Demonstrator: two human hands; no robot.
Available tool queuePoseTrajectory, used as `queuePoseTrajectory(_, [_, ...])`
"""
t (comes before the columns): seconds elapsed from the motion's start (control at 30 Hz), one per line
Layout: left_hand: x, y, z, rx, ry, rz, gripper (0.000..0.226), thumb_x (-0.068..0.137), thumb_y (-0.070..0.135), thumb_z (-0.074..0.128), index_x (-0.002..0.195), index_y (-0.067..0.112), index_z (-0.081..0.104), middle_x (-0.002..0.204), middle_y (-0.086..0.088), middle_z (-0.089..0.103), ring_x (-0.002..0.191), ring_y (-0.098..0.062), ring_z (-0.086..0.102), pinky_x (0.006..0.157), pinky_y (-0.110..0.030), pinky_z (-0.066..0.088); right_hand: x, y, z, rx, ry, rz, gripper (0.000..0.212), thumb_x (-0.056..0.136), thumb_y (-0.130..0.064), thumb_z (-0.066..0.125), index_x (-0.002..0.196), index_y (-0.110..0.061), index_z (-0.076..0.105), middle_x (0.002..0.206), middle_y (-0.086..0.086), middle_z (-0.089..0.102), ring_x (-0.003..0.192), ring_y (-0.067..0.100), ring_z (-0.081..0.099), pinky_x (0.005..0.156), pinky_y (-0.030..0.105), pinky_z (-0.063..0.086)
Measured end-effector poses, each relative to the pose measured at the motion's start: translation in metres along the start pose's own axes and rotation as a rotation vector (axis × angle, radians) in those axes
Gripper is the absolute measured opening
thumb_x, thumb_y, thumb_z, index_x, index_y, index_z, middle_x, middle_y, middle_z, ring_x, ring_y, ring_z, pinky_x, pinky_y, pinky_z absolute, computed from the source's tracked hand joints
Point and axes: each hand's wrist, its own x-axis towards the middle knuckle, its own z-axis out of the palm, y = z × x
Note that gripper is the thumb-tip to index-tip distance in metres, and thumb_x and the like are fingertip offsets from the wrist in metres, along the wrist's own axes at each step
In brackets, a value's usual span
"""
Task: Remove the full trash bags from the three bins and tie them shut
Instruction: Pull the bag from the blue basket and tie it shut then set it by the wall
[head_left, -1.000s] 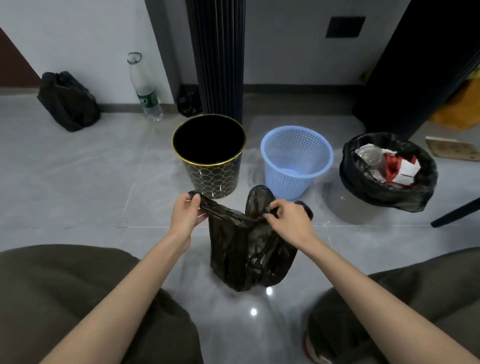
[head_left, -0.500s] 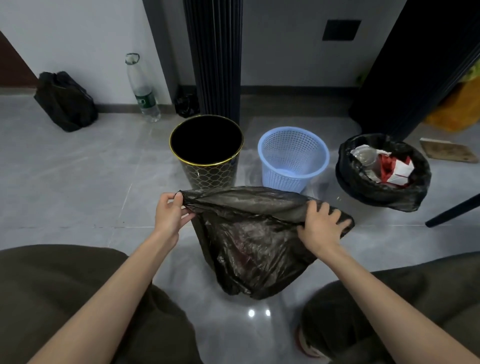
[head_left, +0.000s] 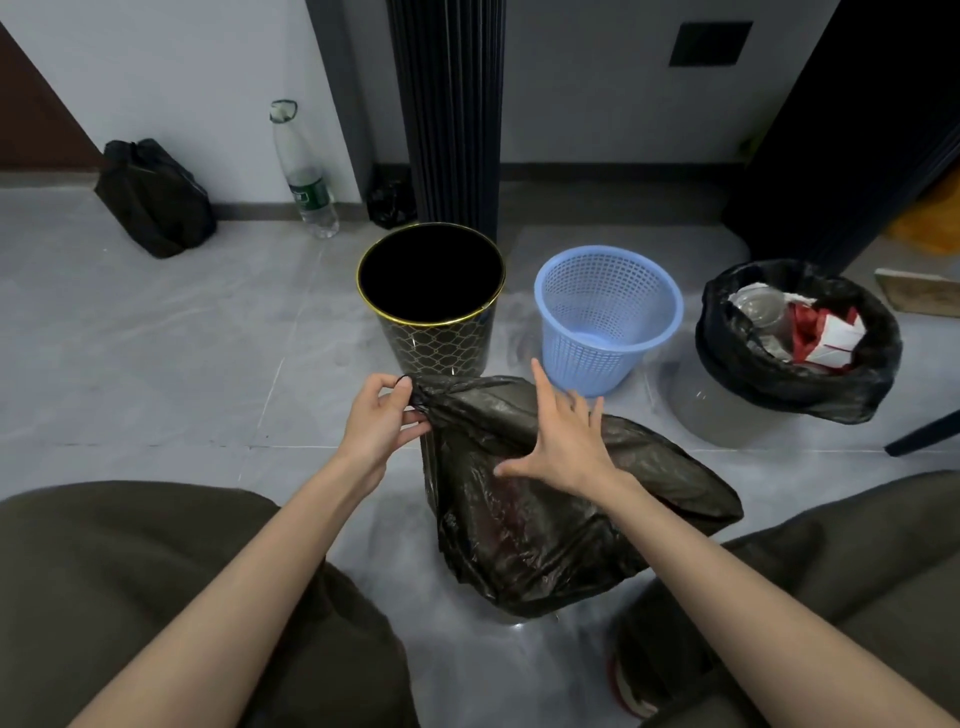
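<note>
A full black trash bag (head_left: 550, 525) sits on the floor between my knees. My left hand (head_left: 382, 423) pinches the bag's bunched top corner. My right hand (head_left: 563, 447) lies flat on the bag's top with its fingers spread and grips nothing. Behind the bag stand a black bin with a gold rim (head_left: 431, 304) and a blue mesh basket (head_left: 608, 317), both without a bag. Further right, a third bin (head_left: 727, 410) is lined with a black bag (head_left: 852, 379) full of rubbish.
A tied black bag (head_left: 153, 200) leans at the far left wall, beside a plastic bottle (head_left: 304, 174). A dark ribbed column (head_left: 449, 114) rises behind the bins. A dark furniture leg (head_left: 922, 434) juts in at the right. My knees (head_left: 130, 597) flank the bag.
My right hand has let go of the bag's right edge and moved left onto its top with fingers spread. The bag's mouth has flattened. My left hand keeps its grip.
</note>
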Motion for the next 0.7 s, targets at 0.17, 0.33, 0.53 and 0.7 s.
queuePoseTrajectory(0.17, [0.0, 0.003, 0.002, -0.03, -0.041, -0.03, 0.013, 0.099, 0.017, 0.041, 0.089, 0.01, 0.044, 0.092, -0.011, 0.063, 0.077, -0.021, 0.065, 0.061, -0.02, 0.058, -0.003, 0.005, 0.029, -0.073, -0.185, -0.037, 0.116, 0.066, -0.066, 0.068, 0.151, -0.021, 0.004, 0.145, 0.012, 0.031, 0.137, 0.031, 0.025, 0.116, 0.056, 0.005])
queuePoseTrajectory(0.33, [0.0, 0.009, 0.002, -0.004, -0.154, -0.083, 0.017, 0.098, 0.018, 0.044, 0.082, 0.012, 0.047, 0.092, -0.013, 0.066, 0.078, -0.022, 0.066, 0.071, -0.026, 0.059, 0.0, 0.0, 0.054, 0.093, -0.143, -0.126, 0.118, 0.067, -0.072, 0.061, 0.151, -0.018, -0.002, 0.159, 0.005, 0.005, 0.146, 0.02, 0.001, 0.118, 0.049, -0.002])
queuePoseTrajectory(0.53, [-0.003, 0.016, 0.003, 0.04, -0.326, -0.159, 0.013, 0.096, 0.018, 0.047, 0.086, 0.01, 0.049, 0.09, -0.012, 0.067, 0.073, -0.017, 0.068, 0.068, -0.023, 0.059, 0.006, -0.02, 0.067, 0.413, -0.04, -0.093, 0.127, 0.056, -0.074, 0.067, 0.151, -0.024, -0.001, 0.15, -0.001, 0.027, 0.137, 0.019, 0.017, 0.115, 0.039, 0.021])
queuePoseTrajectory(0.7, [-0.001, 0.022, 0.001, 0.099, -0.383, -0.117, 0.012, 0.096, 0.016, 0.049, 0.086, 0.009, 0.05, 0.091, -0.013, 0.065, 0.074, -0.015, 0.066, 0.071, -0.023, 0.059, 0.014, -0.021, 0.073, 0.265, -0.019, 0.012, 0.049, 0.074, -0.053, 0.068, 0.101, -0.012, 0.058, 0.096, 0.003, 0.053, 0.105, 0.023, 0.044, 0.092, 0.035, 0.041])
